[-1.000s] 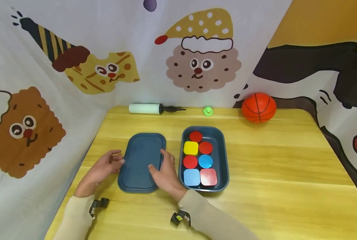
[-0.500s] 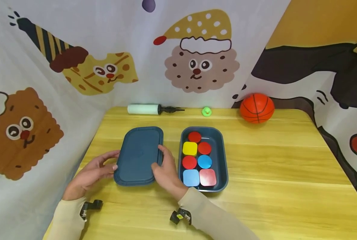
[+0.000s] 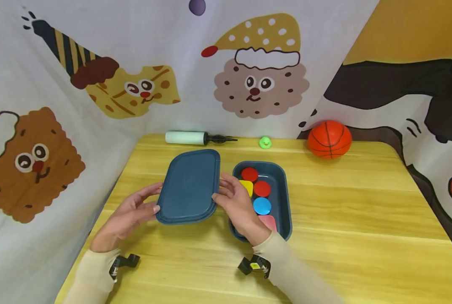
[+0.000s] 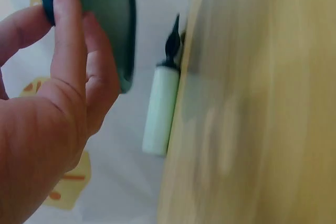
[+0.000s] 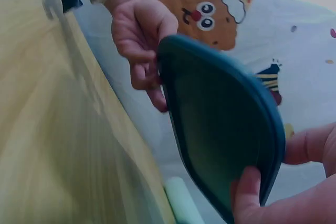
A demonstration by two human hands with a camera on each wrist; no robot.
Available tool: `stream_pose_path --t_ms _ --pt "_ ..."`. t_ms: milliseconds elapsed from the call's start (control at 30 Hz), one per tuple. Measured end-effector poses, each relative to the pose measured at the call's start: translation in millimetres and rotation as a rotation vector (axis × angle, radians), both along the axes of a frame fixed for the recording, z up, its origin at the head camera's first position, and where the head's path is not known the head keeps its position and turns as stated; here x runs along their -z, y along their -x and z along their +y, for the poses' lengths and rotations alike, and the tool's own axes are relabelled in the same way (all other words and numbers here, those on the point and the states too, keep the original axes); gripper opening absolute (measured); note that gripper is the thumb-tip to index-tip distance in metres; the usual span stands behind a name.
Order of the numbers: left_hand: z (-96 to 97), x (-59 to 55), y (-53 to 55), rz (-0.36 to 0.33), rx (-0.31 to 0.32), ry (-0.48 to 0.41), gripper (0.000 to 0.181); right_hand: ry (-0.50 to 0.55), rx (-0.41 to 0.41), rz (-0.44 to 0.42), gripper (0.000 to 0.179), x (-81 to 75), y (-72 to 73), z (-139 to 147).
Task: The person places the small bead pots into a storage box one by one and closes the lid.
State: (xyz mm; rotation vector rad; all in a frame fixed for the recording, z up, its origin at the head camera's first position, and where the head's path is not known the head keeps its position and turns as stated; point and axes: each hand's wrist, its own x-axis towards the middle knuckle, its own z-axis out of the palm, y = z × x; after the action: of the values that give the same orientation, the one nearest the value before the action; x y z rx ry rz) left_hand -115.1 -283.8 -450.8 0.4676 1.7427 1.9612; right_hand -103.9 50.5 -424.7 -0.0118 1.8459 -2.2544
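A dark blue rounded lid (image 3: 190, 185) is held up off the table between both hands, slightly tilted. My left hand (image 3: 132, 213) pinches its left edge, thumb on the near side and fingers beneath, as the left wrist view also shows. On the opposite edge my right hand (image 3: 239, 207) grips with thumb above and fingers under the lid (image 5: 220, 114). Just right of it sits the dark blue box (image 3: 282, 185), partly covered by the right hand and wrist. Inside are red round pieces (image 3: 262, 188), a blue round one (image 3: 262, 206), a yellow one (image 3: 247, 185) and a pink one (image 3: 268, 221).
Along the back of the table lie a pale green hand pump (image 3: 188, 138) with a black nozzle, a small green duck (image 3: 265, 142) and an orange toy basketball (image 3: 329, 139). A printed cloth (image 3: 195, 76) hangs behind the wooden table (image 3: 355, 236).
The lid, lying on the table a second ago, has been lifted and moved up and rightward toward the box. Both hands now hold it; the right hand has come over the box's left side.
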Motion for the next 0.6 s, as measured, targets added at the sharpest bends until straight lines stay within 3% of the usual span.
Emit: stream_pose_path --t_ms 300,600 --pt "37.2 -13.6 -1.8 -0.03 -0.032 0.0 0.072 -0.059 0.016 -0.022 0.069 0.1 12.5 46" --pt "72.8 -19.0 0.3 -0.024 0.027 -0.013 0.076 -0.072 0.051 0.054 0.058 -6.4 31.1 88"
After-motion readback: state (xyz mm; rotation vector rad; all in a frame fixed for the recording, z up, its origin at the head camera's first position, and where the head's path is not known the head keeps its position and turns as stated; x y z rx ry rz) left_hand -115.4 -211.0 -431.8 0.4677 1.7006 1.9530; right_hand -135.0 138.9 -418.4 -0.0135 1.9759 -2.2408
